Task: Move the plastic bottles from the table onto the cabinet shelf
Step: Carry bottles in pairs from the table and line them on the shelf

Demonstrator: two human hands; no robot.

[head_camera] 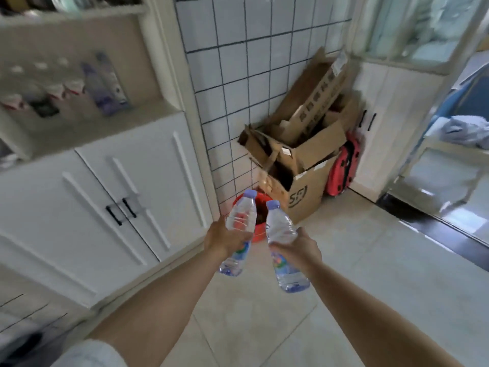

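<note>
Left hand (225,238) wrapped round one clear plastic bottle (239,231), right hand (297,250) wrapped round another bottle (283,243), both with purple caps up, held side by side in the air over the pale floor (344,260), cabinet shelf (87,128) with blurry bottles (104,83) up on the left, cardboard boxes (299,160) ahead in the corner

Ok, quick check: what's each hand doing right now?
Left hand: grips a clear plastic bottle around its middle.
Right hand: grips a second clear plastic bottle around its middle.
</note>
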